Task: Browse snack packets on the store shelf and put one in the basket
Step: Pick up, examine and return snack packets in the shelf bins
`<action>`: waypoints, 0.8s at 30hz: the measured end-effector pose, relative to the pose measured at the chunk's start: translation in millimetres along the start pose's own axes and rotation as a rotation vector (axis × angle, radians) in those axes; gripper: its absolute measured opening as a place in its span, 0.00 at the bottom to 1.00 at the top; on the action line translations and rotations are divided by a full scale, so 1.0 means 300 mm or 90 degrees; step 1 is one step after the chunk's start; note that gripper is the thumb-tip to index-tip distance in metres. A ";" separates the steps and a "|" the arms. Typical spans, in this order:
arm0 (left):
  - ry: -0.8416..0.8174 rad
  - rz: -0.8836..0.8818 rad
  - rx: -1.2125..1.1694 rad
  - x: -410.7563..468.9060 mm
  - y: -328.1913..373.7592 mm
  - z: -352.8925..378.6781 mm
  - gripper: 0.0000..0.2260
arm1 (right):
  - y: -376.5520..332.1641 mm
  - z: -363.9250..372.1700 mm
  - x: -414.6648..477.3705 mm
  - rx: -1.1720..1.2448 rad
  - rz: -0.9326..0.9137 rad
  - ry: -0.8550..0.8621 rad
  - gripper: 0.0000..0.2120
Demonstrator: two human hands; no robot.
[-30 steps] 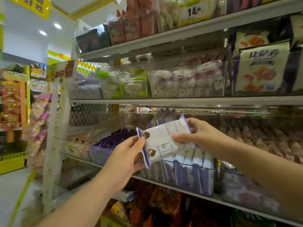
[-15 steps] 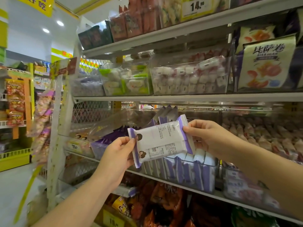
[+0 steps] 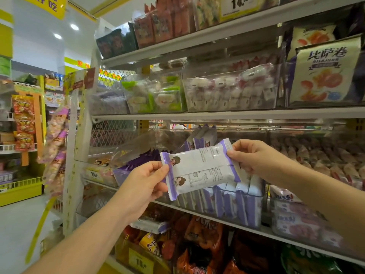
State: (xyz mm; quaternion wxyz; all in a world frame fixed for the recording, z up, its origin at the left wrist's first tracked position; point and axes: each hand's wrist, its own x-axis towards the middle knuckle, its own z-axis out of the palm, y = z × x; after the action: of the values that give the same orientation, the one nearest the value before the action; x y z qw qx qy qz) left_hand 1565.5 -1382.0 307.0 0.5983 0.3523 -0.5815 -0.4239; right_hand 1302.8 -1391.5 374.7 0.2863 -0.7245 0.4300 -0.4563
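A white snack packet [image 3: 201, 167] with purple crimped ends and small printed text is held out flat in front of the shelf [image 3: 197, 116], its back side toward me. My left hand [image 3: 144, 184] pinches its left end and my right hand [image 3: 254, 159] pinches its right end. Directly behind it a clear bin [image 3: 227, 206] holds several more of the same purple-and-white packets standing upright. No basket is in view.
Clear bins of wrapped sweets [image 3: 231, 89] fill the shelf above, with a pale pizza-roll bag [image 3: 324, 74] at the right. Orange and red snack bags [image 3: 197, 244] crowd the shelf below. Hanging packets [image 3: 55, 143] dangle off the shelf's left end beside an aisle.
The packet has turned from tilted to nearly level and stretched out lengthwise between both hands. My right hand shifted from the packet's face to its right end.
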 end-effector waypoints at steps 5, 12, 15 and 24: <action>-0.011 0.044 -0.059 -0.006 0.015 -0.009 0.05 | -0.017 0.006 -0.019 0.141 -0.037 -0.023 0.06; 0.015 0.071 -0.118 0.007 0.012 0.008 0.11 | -0.007 0.015 -0.030 0.133 -0.055 0.043 0.14; 0.061 0.082 -0.089 0.019 -0.019 0.025 0.04 | 0.005 0.033 -0.036 0.015 -0.094 0.109 0.04; 0.060 0.070 -0.110 0.017 -0.044 0.023 0.16 | 0.009 0.039 -0.042 0.140 -0.075 0.127 0.14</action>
State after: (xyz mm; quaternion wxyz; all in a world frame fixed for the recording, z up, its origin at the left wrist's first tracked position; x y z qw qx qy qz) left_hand 1557.2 -1391.4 297.5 0.6753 0.2863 -0.5329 -0.4218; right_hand 1309.8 -1381.3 362.1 0.2924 -0.6637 0.3609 -0.5864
